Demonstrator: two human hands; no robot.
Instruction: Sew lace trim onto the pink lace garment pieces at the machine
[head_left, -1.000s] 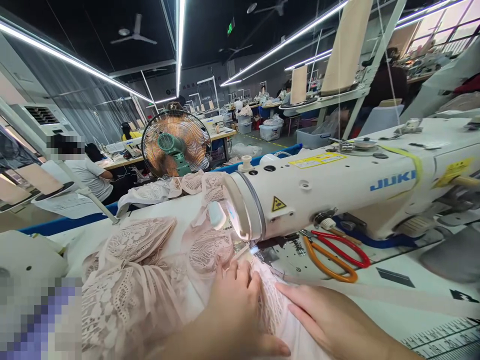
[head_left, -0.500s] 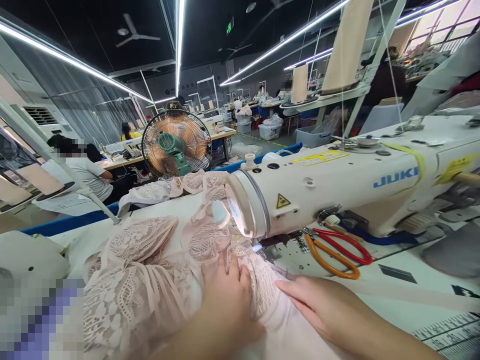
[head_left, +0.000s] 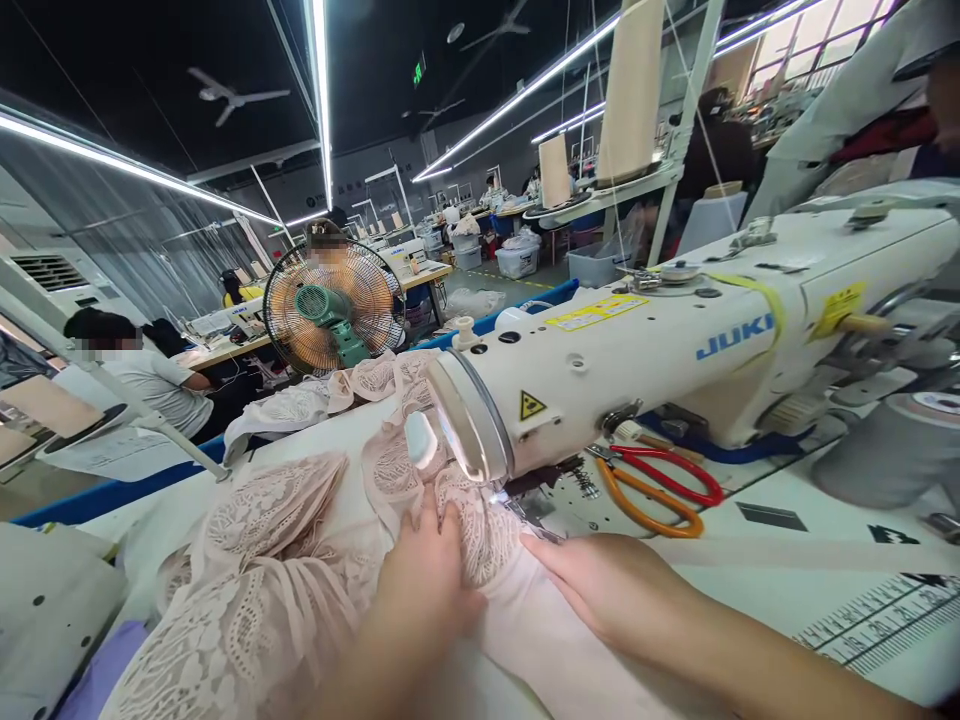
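A pale pink lace bra (head_left: 487,545) lies under the needle area of a white JUKI sewing machine (head_left: 592,345), beside a small lit spot. My left hand (head_left: 427,570) rests flat on the lace left of the needle, its fingers slightly apart. At the right edge of the same lace cup, my right hand (head_left: 600,580) has thumb and fingers closed on the fabric. Smooth pale cloth trails from the cup toward me between both hands. The needle tip itself is hidden by the machine head.
More lace bras (head_left: 255,580) are heaped at the left, and others lie behind the machine head. Orange-and-red-handled scissors (head_left: 656,500) lie right of the needle, near a grey thread cone (head_left: 892,450). A large fan (head_left: 334,310) stands beyond the table; a seated person (head_left: 142,380) is at far left.
The view has turned slightly right, so the machine and table appear further left. My left fingertips have slid a little forward along the lace; my right hand keeps hold of its edge.
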